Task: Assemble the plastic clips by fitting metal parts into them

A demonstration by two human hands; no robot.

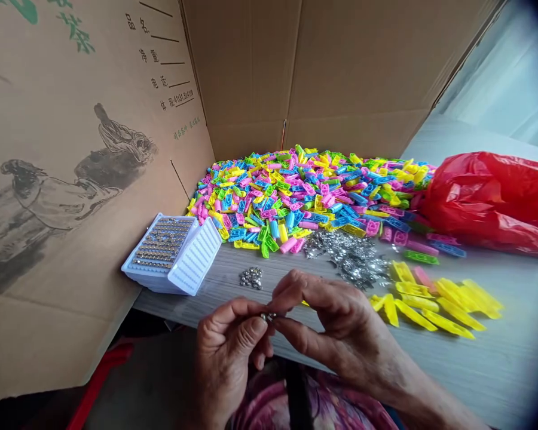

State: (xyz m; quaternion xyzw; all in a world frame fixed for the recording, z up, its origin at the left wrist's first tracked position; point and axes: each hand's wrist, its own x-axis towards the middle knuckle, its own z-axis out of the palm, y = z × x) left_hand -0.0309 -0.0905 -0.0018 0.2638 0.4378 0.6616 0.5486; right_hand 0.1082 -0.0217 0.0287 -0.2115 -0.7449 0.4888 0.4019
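Both hands meet low in the middle of the view, above the table's near edge. My left hand is closed, thumb and forefinger pinching a small shiny metal part. On the same part the fingertips of my right hand are pressed together from the other side. The part's exact kind is too small to make out, and fingers hide some of it. Just beyond the hands lies a little heap of round, silvery metal pieces. Farther right is a pile of thin, shiny metal pieces.
A large heap of coloured plastic casings lies against the cardboard walls. White trays with rows of small metal pieces stand at left. Yellow plastic casings lie at right, near a red plastic bag.
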